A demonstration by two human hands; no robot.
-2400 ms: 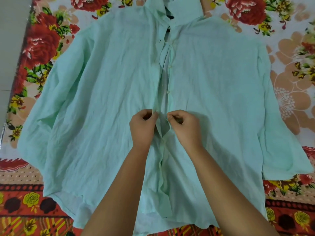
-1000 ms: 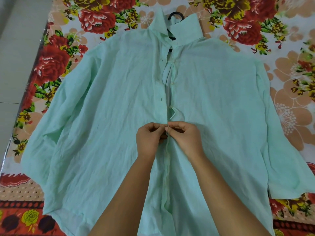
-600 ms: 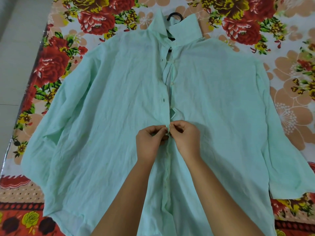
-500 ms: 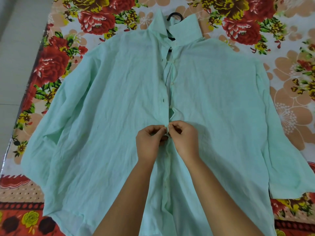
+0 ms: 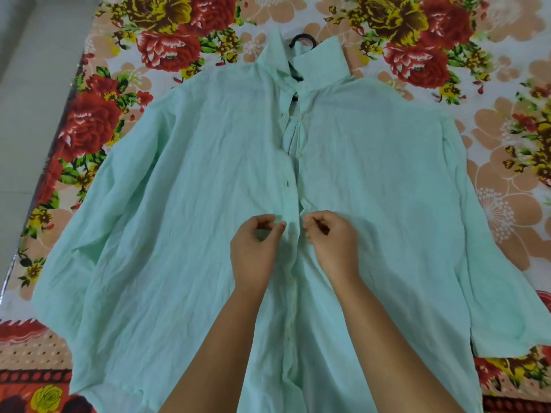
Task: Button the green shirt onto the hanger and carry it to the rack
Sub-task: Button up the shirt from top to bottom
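Green shirt [image 5: 185, 222] lay flat on floral bedsheet [image 5: 98, 120], hanger hook [image 5: 301, 40] above collar. Left hand [image 5: 256, 248] pinched placket; right hand [image 5: 331, 239] curled, apparently empty.

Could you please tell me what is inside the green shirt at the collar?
A black hanger hook sticks out above the green shirt's collar, and a little dark hanger shows in the open neck. The hanger's shoulders are covered by fabric.
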